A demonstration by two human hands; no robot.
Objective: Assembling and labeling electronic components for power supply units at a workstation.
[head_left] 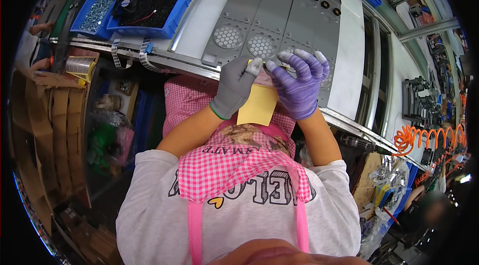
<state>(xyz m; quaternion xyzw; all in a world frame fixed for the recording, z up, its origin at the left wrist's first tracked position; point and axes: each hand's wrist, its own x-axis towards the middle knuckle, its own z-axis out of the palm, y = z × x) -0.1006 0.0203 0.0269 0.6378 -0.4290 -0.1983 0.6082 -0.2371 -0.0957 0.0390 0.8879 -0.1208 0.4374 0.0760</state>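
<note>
My left hand [234, 87], in a grey glove, is closed with thumb and fingers pinched at the upper left edge of a yellow sheet [257, 105]. The sheet hangs in front of the pink checked apron. My right hand [299, 83], in a purple glove, pinches near the sheet's upper right, its other fingers raised and spread. Whether something small sits between the fingertips is too fine to make out. Just beyond both hands lie several grey metal panels [272, 20] side by side, with round honeycomb vents and dark round pieces at their far ends.
Blue bins of screws [98, 11] and of small black parts [154, 5] stand at the far left of the bench. A metal rail [187, 60] runs along the near edge. An orange coiled hose [424, 138] hangs at right; cardboard [50, 130] stands at left.
</note>
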